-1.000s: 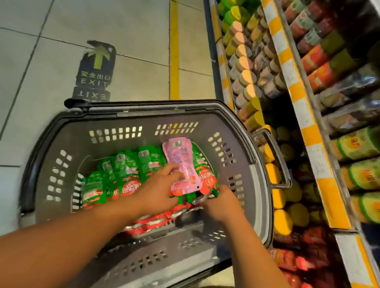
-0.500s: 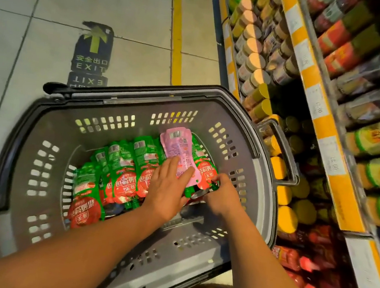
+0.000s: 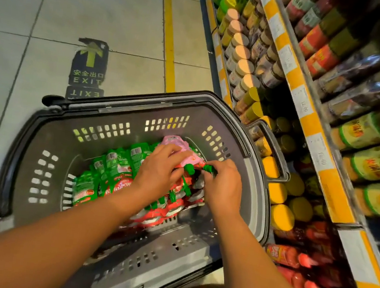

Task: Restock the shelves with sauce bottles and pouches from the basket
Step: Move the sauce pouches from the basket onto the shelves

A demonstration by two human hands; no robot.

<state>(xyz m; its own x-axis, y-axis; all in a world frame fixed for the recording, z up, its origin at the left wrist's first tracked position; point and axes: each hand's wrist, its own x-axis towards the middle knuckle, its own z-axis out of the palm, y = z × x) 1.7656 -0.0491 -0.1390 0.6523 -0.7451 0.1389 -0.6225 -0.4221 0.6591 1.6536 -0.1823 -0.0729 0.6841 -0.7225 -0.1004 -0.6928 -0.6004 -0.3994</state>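
Both hands are down in the grey basket (image 3: pixel 46 165), digging into the pile of pouches. The left hand (image 3: pixel 159 173) lies on top of the heap with its fingers curled over the pink pouch (image 3: pixel 177 146), which pokes out just beyond its fingertips, toward the far wall. The right hand (image 3: pixel 223 185) sits right beside it, fingers bent down onto the green caps (image 3: pixel 208 169) of the red pouches (image 3: pixel 177 204) under both palms. Looks like pinching, but the fingertips are buried in the pile, so I can't tell exactly what it's got.

The green-and-red pouches (image 3: pixel 112 173) fan out to the left of the left hand, label side up, nobody touching them.

My take on doing this bit well: gather by the caps. Those spouts are the stiff part, the bodies are floppy and slippery, so a fistful of foil will probably slide apart on the way up. Line up a few caps between the fingers of the right hand, and use the left to hold the pink one off so it doesn't ride along with the wrong batch.

The shelves (image 3: pixel 307 102) are just to the right of the right hand, so it's a short swing over the basket handle (image 3: pixel 275 151). I'd lift clear of that handle first, since dangling pouches could snag on it.
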